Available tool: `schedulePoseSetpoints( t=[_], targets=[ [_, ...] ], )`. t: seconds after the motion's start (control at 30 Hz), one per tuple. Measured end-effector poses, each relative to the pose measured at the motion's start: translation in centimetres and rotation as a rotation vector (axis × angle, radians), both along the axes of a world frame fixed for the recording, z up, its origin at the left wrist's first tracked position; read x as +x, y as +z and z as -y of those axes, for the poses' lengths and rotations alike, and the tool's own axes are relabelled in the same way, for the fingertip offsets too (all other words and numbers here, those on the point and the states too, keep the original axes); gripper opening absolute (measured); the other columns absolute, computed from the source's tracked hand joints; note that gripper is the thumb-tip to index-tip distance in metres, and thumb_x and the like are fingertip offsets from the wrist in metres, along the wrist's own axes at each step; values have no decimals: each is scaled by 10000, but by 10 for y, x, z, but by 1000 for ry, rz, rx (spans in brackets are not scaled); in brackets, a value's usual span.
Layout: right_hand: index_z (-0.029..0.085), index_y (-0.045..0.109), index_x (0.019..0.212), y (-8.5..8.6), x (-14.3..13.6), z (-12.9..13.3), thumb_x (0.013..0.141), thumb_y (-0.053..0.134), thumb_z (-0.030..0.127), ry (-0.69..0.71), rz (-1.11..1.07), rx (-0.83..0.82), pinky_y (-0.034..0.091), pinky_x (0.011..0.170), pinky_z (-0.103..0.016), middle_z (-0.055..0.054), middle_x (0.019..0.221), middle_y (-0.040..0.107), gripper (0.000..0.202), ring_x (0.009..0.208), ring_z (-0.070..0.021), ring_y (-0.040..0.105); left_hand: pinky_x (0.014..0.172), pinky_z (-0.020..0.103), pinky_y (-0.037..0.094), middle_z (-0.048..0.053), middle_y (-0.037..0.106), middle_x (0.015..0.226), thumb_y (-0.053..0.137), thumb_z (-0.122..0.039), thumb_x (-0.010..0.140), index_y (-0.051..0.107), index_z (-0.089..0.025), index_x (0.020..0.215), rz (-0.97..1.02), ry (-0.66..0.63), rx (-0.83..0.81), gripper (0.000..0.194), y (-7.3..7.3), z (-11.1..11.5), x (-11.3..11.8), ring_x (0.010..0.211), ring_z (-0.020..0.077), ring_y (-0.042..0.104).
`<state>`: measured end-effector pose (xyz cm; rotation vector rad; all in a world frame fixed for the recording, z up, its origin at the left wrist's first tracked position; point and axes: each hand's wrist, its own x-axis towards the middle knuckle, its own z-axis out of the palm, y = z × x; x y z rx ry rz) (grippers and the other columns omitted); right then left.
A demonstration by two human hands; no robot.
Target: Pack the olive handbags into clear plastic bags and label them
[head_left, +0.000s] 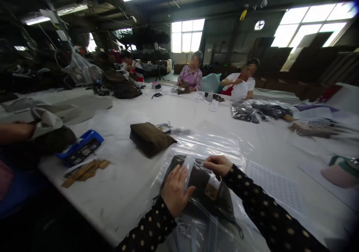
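A dark olive pouch [200,184] with a tan and white hang tag [213,186] lies inside a clear plastic bag [207,145] on the table in front of me. My left hand [176,190] rests on the bagged pouch with its fingers stretched out, beside a pale strip [189,171]. Over the pouch's far edge, my right hand [218,165] has thumb and fingers pinched together on what looks like the plastic film. Its fingertips partly hide the held spot. Another olive pouch [150,138] sits just beyond, to the left.
A blue tape dispenser [81,147] and brown strips [85,171] lie to the left, near a co-worker's arm [17,132]. A printed sheet [275,184] is on the right, with a green and pink object [340,171] farther out. Two people sit across the white table [126,188], near packed bags [244,111].
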<state>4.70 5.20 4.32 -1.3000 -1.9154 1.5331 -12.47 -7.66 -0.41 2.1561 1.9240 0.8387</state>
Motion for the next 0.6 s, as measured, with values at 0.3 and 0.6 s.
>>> schedulePoseSetpoints(
  t=[0.3,0.6],
  targets=[
    [176,637,507,-42,-113,-55,600,669,237,104,434,115,346,443,-194,48,412,493,115,439,-74,444,1075,501,201,76,242,1449,564,-538,709,274,-177,1361,-20,22,-97,799,-43,8,14,1332,289,166],
    [213,660,527,-53,-113,-60,603,671,282,148,540,158,393,452,-187,37,462,565,103,489,-94,517,1073,525,168,87,224,1453,566,-523,711,272,-179,1364,59,-23,-123,795,-42,7,8,1334,302,149]
  ],
)
